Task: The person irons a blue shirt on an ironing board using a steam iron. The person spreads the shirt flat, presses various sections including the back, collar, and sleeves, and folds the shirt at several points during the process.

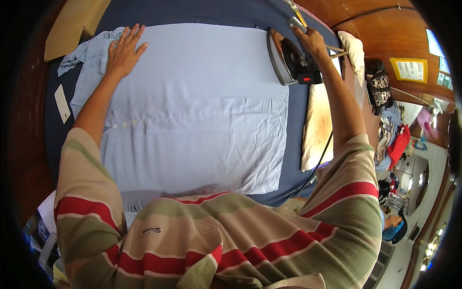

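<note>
A light blue button-up shirt point(187, 72) lies spread on a dark blue cloth. Its button row runs across the middle, with creases toward the lower right. My left hand point(126, 52) rests flat, fingers spread, on the shirt's upper left, beside the bunched sleeve point(91, 55). At the shirt's upper right edge sits an iron point(288, 60) with a dark body and a lit red lamp. Just beyond it, my right hand point(312, 42) closes around a small grey object point(295, 22), mostly covered by the fingers; its kind is unclear.
A cardboard box point(72, 26) stands at the far left, above a white tag point(62, 103). A scorched pale pad point(317, 125) lies on the right, with a black cord point(320, 161) beside it. Heaped clothes point(397, 144) and another person point(394, 226) appear farther right.
</note>
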Action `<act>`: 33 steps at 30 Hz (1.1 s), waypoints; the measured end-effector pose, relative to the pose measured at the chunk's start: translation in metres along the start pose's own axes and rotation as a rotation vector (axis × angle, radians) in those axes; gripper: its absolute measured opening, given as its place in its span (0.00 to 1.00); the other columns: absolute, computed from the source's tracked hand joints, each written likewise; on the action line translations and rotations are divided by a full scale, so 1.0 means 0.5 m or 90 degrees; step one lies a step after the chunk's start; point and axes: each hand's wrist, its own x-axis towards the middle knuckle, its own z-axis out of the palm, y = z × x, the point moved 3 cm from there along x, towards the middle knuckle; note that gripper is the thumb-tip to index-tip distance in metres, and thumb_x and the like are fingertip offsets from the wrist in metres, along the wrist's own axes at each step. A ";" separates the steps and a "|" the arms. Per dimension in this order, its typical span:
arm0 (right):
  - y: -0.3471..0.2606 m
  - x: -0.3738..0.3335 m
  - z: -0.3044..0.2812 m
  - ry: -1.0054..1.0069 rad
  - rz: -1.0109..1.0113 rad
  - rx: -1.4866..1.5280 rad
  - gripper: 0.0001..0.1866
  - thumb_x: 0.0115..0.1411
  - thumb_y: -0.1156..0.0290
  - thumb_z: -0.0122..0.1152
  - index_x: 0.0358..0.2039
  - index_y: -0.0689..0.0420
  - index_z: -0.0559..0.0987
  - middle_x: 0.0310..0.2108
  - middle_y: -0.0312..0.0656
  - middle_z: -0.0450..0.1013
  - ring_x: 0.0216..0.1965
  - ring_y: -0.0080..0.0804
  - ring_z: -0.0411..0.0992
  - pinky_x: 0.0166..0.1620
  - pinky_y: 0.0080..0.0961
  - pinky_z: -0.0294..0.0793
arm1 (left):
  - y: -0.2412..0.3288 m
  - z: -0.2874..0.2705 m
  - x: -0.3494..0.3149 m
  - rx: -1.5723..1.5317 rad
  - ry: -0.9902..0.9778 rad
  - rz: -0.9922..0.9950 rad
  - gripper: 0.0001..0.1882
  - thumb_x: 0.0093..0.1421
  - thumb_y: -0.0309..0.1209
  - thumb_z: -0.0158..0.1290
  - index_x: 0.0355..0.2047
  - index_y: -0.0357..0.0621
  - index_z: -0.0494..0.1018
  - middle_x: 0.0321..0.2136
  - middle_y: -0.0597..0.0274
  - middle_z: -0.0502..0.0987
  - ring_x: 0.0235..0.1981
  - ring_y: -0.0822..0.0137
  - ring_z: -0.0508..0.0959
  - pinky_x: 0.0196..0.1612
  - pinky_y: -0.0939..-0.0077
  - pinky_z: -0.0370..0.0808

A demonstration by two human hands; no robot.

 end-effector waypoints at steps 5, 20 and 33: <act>-0.106 -0.038 0.036 -0.018 -0.361 0.017 0.33 0.51 0.44 0.57 0.41 0.65 0.76 0.28 0.51 0.74 0.28 0.38 0.73 0.36 0.31 0.70 | 0.006 0.002 0.005 0.015 0.010 0.001 0.30 0.63 0.56 0.31 0.64 0.70 0.44 0.65 0.77 0.46 0.65 0.70 0.45 0.63 0.56 0.45; -0.325 -0.302 0.056 -0.244 -0.570 -0.050 0.25 0.50 0.45 0.57 0.32 0.57 0.76 0.20 0.51 0.74 0.23 0.46 0.74 0.29 0.37 0.73 | 0.004 0.007 -0.007 -0.109 0.126 0.053 0.29 0.62 0.50 0.38 0.62 0.59 0.53 0.64 0.67 0.51 0.65 0.65 0.48 0.58 0.41 0.48; -0.649 -0.192 0.135 -0.112 -0.480 0.015 0.26 0.53 0.47 0.54 0.34 0.62 0.76 0.27 0.57 0.74 0.33 0.51 0.74 0.38 0.39 0.71 | -0.285 -0.024 -0.220 -0.238 0.124 -0.347 0.23 0.57 0.49 0.47 0.48 0.49 0.69 0.47 0.59 0.71 0.50 0.59 0.69 0.50 0.54 0.62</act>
